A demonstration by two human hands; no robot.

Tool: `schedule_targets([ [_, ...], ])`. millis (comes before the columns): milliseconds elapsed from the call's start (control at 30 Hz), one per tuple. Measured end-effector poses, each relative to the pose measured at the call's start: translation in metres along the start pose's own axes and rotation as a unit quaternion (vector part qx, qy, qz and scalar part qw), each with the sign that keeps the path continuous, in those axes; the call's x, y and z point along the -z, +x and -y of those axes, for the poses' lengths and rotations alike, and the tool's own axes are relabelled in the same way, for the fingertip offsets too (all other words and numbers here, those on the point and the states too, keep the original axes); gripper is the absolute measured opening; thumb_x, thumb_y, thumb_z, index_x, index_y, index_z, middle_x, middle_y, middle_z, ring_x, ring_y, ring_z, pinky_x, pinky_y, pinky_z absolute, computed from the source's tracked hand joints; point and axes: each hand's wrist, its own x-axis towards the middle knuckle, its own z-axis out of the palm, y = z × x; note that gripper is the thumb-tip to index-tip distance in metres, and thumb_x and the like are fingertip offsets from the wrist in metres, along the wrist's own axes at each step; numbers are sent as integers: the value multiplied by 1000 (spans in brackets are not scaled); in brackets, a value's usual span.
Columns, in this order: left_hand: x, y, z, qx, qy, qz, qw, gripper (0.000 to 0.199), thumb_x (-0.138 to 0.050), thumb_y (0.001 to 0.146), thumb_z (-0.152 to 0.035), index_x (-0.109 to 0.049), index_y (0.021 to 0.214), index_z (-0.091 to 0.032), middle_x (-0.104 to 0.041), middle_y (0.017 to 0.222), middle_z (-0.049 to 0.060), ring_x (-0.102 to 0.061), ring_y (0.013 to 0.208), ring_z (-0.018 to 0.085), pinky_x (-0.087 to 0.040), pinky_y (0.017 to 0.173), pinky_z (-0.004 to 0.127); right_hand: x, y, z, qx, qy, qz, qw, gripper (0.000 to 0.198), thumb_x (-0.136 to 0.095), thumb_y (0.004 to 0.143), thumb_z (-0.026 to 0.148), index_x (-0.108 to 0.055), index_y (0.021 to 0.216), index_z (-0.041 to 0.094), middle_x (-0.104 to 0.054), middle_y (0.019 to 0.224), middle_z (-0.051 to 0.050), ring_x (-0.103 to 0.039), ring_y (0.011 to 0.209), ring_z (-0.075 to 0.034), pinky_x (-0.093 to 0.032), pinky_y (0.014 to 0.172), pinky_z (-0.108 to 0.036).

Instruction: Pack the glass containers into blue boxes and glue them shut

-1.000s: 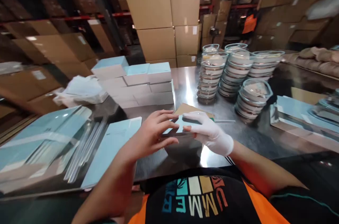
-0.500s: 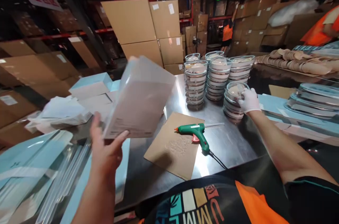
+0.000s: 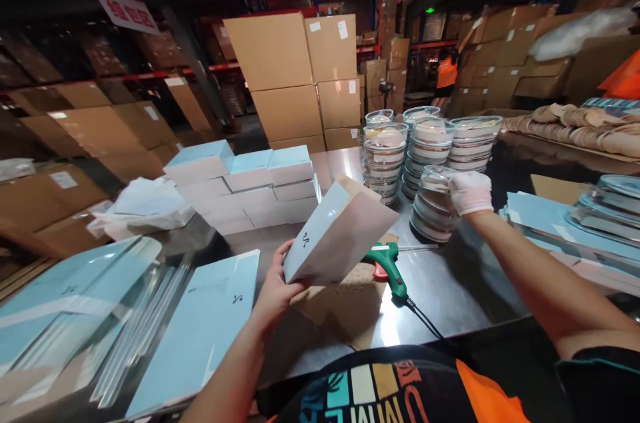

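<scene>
My bare left hand (image 3: 280,286) grips a light blue and white carton (image 3: 340,233) by its lower end. The carton is tilted, with a small black squiggle on its blue face and its far end unfolded. My right hand (image 3: 471,194), in a white glove, has its fingers closed at the rim of the top clear plastic container (image 3: 440,178) in a short stack. Under the carton, partly covered, lies a green glue gun (image 3: 391,270) with a red trigger, by a cardboard sheet (image 3: 345,316).
Taller stacks of clear containers (image 3: 384,156) stand behind. White and blue cartons (image 3: 250,203) are piled at the left back. Flat blue carton blanks (image 3: 200,323) and clear glue sticks (image 3: 145,330) lie at the left. Farther off, a person in an orange vest (image 3: 447,73) stands among boxes.
The carton has swung right and down over the cardboard sheet, turning its blue face into view. My right hand stays at the same stack. The camera view has turned left.
</scene>
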Motion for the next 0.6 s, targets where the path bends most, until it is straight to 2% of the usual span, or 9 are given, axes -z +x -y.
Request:
schedule_targets([
  [167, -3, 2, 9, -11, 8, -7, 1000, 95, -89, 61, -30, -51, 147, -24, -65, 137, 8, -63, 120, 30, -50, 106, 39, 14, 8, 35, -5, 33, -58, 998, 16, -54, 97, 29, -64, 86, 22, -72, 99, -16, -59, 100, -29, -44, 94, -42],
  [233, -4, 2, 10, 0, 4, -12, 1000, 97, -89, 60, -31, -50, 148, -24, -65, 137, 9, -62, 120, 30, -50, 106, 40, 28, 2, 55, -21, 119, -96, 988, 23, -57, 96, 40, -63, 83, 23, -69, 88, -12, -60, 87, -27, -48, 85, -41],
  [333, -3, 0, 12, 13, -20, -21, 1000, 100, -90, 61, -33, -47, 151, -24, -63, 139, 11, -63, 116, 29, -54, 96, 37, 62, -19, 87, -24, 313, -128, 941, 40, -72, 87, 59, -68, 79, 20, -67, 77, -8, -58, 71, -22, -50, 69, -38],
  [400, -3, -3, 16, 17, -39, -14, 999, 100, -91, 64, -33, -46, 153, -25, -63, 138, 11, -65, 111, 28, -56, 90, 36, 89, -33, 106, 8, 405, -73, 911, 44, -82, 84, 62, -77, 86, 18, -74, 83, -9, -64, 73, -21, -54, 69, -37],
  [467, -4, -9, 24, 14, -53, 9, 998, 100, -91, 65, -31, -46, 154, -26, -65, 137, 11, -66, 110, 27, -57, 91, 36, 109, -43, 126, 45, 459, 22, 887, 42, -86, 85, 62, -83, 91, 20, -79, 93, -10, -71, 80, -22, -59, 74, -37],
  [533, -8, -16, 37, 8, -63, 43, 997, 99, -93, 64, -29, -48, 153, -26, -65, 137, 11, -66, 115, 28, -56, 99, 38, 118, -50, 146, 108, 455, 108, 877, 35, -83, 90, 59, -85, 90, 24, -81, 100, -10, -77, 90, -24, -63, 82, -39],
  [600, -14, -22, 53, 5, -63, 72, 995, 98, -96, 62, -31, -51, 149, -25, -63, 140, 13, -65, 123, 30, -54, 106, 42, 113, -56, 166, 189, 415, 154, 877, 27, -80, 93, 51, -84, 93, 25, -81, 107, -9, -78, 103, -26, -65, 92, -42],
])
